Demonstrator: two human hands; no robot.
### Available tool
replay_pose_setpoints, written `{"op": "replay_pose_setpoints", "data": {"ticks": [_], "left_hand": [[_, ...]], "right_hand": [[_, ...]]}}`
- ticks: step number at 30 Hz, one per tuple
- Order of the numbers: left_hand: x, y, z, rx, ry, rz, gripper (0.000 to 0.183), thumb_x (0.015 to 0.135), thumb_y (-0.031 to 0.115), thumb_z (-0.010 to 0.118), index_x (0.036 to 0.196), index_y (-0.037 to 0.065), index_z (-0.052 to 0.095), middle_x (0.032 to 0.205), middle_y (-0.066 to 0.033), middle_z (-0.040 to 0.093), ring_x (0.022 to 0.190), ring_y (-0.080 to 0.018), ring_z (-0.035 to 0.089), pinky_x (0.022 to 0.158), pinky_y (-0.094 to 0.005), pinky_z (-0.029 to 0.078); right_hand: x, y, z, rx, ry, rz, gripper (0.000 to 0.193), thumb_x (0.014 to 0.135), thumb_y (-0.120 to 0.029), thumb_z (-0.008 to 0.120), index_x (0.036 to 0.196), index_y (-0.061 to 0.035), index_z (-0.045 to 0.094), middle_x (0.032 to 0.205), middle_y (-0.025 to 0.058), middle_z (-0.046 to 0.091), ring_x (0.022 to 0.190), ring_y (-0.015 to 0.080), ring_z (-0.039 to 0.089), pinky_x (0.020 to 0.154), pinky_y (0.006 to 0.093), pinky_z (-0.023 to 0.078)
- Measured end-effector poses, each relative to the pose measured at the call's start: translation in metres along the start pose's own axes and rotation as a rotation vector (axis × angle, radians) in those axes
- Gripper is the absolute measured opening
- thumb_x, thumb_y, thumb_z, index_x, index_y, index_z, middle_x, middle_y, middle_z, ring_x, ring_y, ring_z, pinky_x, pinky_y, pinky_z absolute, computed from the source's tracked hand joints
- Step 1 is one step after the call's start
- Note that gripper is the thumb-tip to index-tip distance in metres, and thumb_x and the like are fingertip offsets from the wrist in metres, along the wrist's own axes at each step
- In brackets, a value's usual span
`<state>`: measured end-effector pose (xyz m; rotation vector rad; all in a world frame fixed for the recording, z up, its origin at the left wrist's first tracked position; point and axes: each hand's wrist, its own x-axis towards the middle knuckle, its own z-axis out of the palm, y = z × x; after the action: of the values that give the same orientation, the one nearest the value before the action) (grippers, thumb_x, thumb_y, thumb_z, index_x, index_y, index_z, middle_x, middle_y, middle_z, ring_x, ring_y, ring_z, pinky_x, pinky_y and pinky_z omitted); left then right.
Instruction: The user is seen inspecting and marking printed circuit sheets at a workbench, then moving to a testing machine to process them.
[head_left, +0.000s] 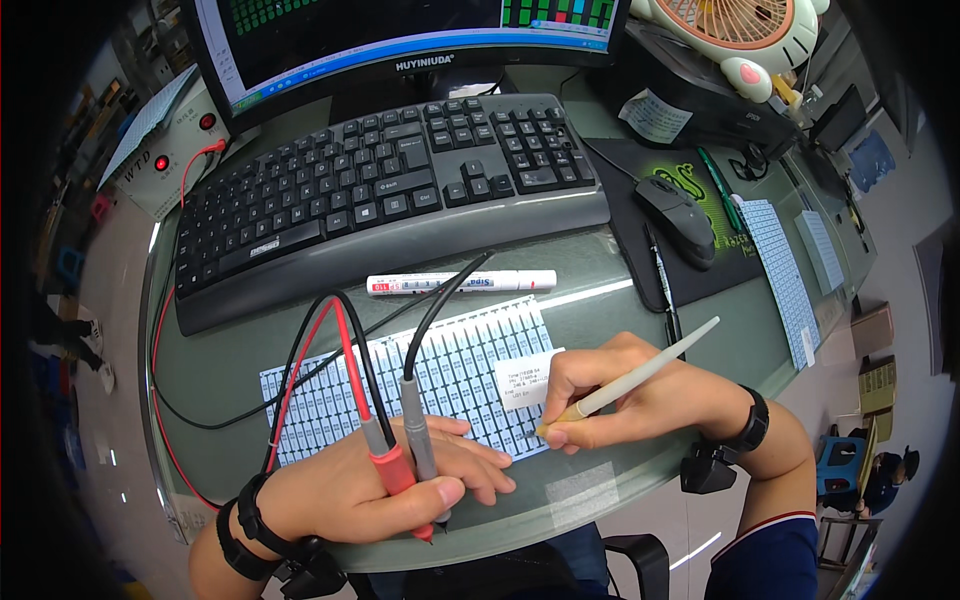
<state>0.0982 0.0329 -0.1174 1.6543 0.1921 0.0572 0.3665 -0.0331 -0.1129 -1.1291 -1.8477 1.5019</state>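
Observation:
A pale blue circuit board panel [340, 400] with rows of small rectangles lies flat on the desk. My left hand [345, 490] rests over its lower edge. Between its thumb and fingers it holds a red test probe [392, 470] and a grey test probe [417, 430], tips down past the panel's near edge. My right hand [650, 405] pinches a pale pen-shaped tool [640, 375], slanted up to the right. Its brownish tip is at the panel's lower right, and I cannot tell whether it touches. Beside my right fingers, a small printed paper slip [520, 385] lies on the panel.
Beyond the panel lie a white marker [500, 281] and a black keyboard [380, 190], below a monitor [420, 75]. A mouse [678, 220], pens and more panels [782, 270] sit to the right. Red and black probe leads loop left near a tester box [165, 160].

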Motion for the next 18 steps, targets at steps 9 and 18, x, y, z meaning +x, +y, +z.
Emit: {"op": "replay_pose_setpoints", "data": {"ticks": [9, 18], "left_hand": [[-0.0002, -0.0001, 0.0001, 0.006, 0.005, 0.001, 0.034, 0.096, 0.022, 0.041, 0.110, 0.001, 0.064, 0.110, -0.0098, 0.067, 0.122, -0.0264, 0.054, 0.109, -0.0440, 0.031], [-0.0002, 0.0001, 0.0025, -0.020, 0.041, -0.016, 0.034, 0.097, 0.023, 0.042, 0.107, 0.002, 0.066, 0.107, -0.0100, 0.068, 0.119, -0.0261, 0.056, 0.108, -0.0436, 0.033]], "right_hand": [[0.0006, -0.0002, -0.0005, -0.006, -0.007, 0.000, 0.015, 0.087, -0.015, 0.067, 0.083, -0.0033, 0.058, 0.069, 0.0035, 0.066, 0.062, 0.0102, 0.064, 0.049, 0.0221, 0.046], [0.0006, -0.0027, -0.0002, 0.056, -0.019, 0.061, 0.016, 0.086, -0.014, 0.068, 0.086, -0.0014, 0.059, 0.072, 0.0044, 0.067, 0.068, 0.0111, 0.068, 0.053, 0.0217, 0.048]]}}
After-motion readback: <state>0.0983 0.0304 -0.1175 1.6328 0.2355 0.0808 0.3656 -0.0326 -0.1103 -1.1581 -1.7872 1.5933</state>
